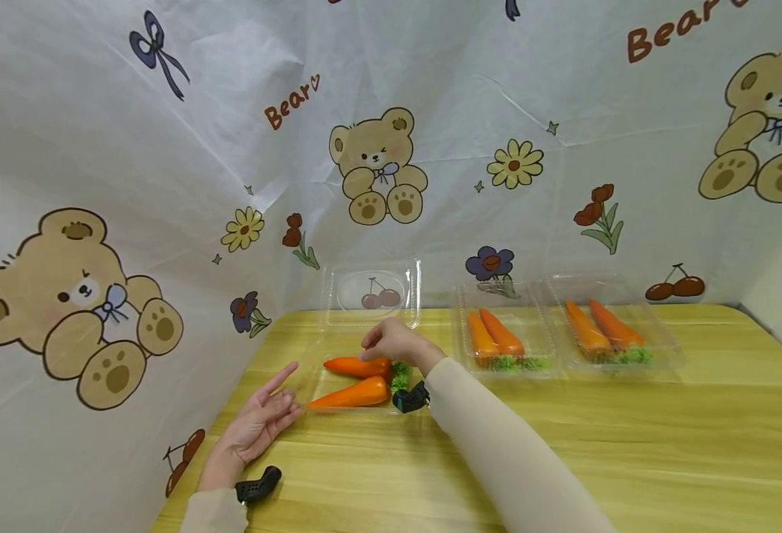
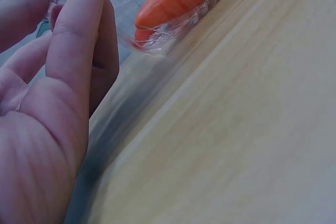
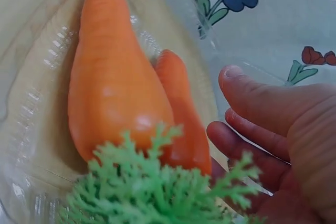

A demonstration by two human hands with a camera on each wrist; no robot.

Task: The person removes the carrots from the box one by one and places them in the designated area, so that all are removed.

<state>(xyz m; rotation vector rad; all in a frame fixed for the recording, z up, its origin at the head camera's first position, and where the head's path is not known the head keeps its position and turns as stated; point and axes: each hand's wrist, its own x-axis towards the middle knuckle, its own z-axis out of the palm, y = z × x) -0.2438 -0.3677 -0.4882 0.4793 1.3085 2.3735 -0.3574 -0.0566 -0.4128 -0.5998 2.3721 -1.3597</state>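
Note:
Two orange carrots with green leafy tops lie in a clear plastic box, the front carrot [image 1: 351, 394] nearer the camera than the rear carrot [image 1: 347, 366]. My left hand [image 1: 264, 426] is beside the box's left end, fingers spread; whether it touches the plastic I cannot tell. Over the rear carrot and the box's far side is my right hand [image 1: 400, 344]. In the right wrist view its thumb and bent fingers [image 3: 262, 166] stand apart beside the carrots [image 3: 115, 87], with no object visible between them. The clear lid [image 1: 371, 292] stands raised behind the box.
To the right on the wooden table [image 1: 564, 451] stand two more clear boxes, each with two carrots and green tops: the middle box [image 1: 502, 348] and the right box [image 1: 607, 337]. A patterned white cloth [image 1: 450, 96] hangs behind and at the left.

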